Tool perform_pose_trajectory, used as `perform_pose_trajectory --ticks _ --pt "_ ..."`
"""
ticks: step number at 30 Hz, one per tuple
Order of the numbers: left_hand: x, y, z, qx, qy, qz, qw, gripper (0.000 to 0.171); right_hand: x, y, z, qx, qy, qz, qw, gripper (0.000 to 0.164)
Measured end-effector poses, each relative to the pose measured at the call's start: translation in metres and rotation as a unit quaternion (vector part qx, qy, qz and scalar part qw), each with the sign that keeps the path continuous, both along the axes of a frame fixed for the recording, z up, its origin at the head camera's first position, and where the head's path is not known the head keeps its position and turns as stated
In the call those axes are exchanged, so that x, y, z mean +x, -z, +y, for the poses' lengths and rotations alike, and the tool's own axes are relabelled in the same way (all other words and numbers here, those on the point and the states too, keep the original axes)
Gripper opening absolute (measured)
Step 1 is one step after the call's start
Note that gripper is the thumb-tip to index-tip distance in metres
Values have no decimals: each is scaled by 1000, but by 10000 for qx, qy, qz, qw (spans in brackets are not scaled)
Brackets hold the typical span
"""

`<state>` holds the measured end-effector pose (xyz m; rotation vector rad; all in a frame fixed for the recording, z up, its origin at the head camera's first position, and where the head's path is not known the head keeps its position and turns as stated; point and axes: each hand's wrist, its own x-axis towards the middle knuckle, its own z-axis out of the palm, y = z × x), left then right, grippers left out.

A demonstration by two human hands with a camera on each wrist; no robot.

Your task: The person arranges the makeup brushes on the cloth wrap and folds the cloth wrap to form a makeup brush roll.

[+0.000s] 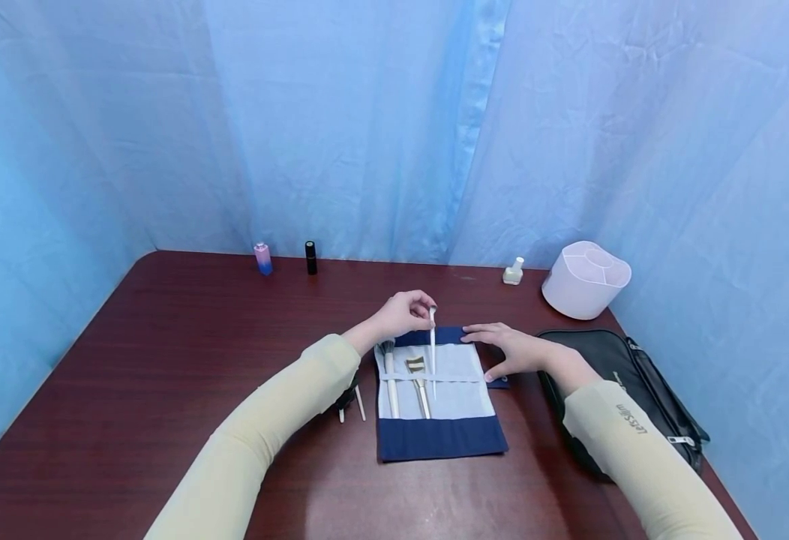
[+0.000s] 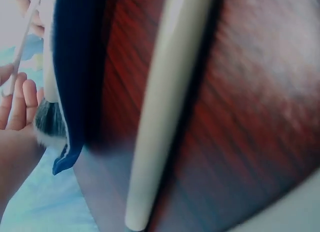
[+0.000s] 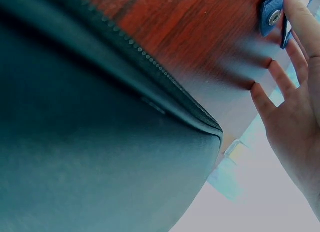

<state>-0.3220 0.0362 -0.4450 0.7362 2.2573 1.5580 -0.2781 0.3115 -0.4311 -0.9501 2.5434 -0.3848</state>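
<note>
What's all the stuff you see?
Brush roll: one, navy and whitish, near the middle
Laid brushes: two, pale-handled, on the roll
Held brush: one, white, over the roll
Brush handles: two showing, pale, left of the roll
Capped bottle: one, pink and blue, back left
Tube: one, black, beside that bottle
Small bottle: one, whitish, back right
Divided holder: one, white, back right corner
Bag: one, black, right side
Table: one, reddish brown, underneath
Curtain: one or more, blue, behind
Sleeves: two, pale yellow, foreground
Left hand: one, pinching the held brush
Right hand: one, at the roll's right edge

Brn table (image 1: 165,337) w/ brush roll (image 1: 442,439), blk bag (image 1: 640,375) on top.
</note>
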Motion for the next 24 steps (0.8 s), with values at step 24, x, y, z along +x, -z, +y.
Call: perform_pose_trajectory --ticks 24 --pt "3 7 -2 -1317 1793 493 9737 23 -1 2 2 -34 10 30 10000 79"
